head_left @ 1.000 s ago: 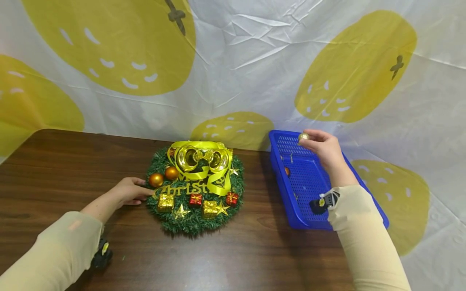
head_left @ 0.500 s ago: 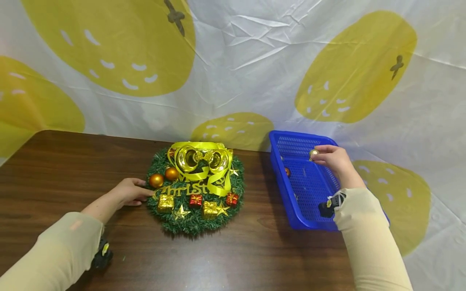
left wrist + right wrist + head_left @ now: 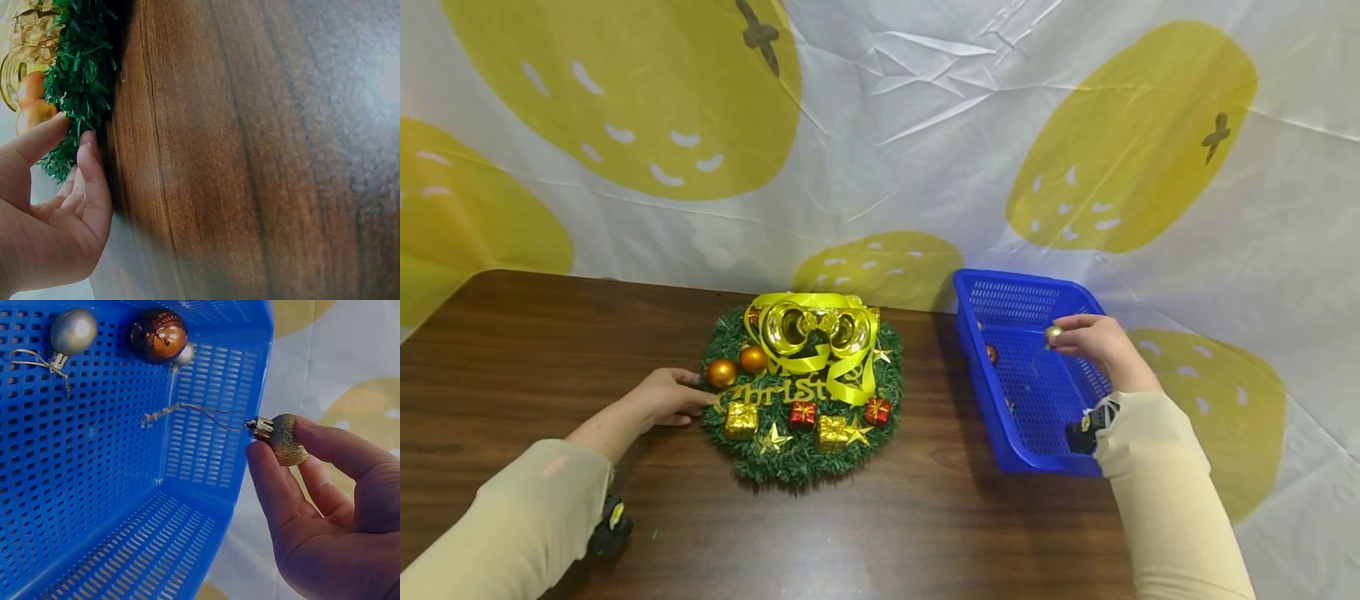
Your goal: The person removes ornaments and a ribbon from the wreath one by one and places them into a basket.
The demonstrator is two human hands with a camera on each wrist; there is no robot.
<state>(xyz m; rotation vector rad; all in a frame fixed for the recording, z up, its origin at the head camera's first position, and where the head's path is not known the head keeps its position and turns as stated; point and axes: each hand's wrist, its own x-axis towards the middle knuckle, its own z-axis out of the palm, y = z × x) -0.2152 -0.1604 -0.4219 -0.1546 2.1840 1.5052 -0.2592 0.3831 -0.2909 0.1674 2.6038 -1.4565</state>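
My right hand [image 3: 1097, 346] pinches a small gold glitter Christmas bauble [image 3: 287, 439] between thumb and fingers, over the right part of the blue plastic basket [image 3: 981, 375]. From the bauble's cap hangs a thin gold string loop [image 3: 215, 419]. On the left, my left hand [image 3: 666, 396] grips the left edge of a green Christmas wreath [image 3: 790, 471], its thumb on top in the left wrist view and some fingertips hidden by the greenery. The wreath carries gold bells [image 3: 786, 327], yellow ribbon, orange baubles [image 3: 722, 372], small gift boxes [image 3: 741, 420], stars and gold lettering.
Inside the basket lie a silver bauble [image 3: 74, 331], a shiny brown bauble [image 3: 159, 335] and a small pale one [image 3: 185, 354]. Wreath and basket stand apart on the dark wooden table [image 3: 925, 525]. A white cloth with yellow shapes [image 3: 880, 150] hangs behind.
My right hand has moved right and nearer to me with the gold bauble, from the basket's back part toward its right side. The left hand and the wreath stay where they were.
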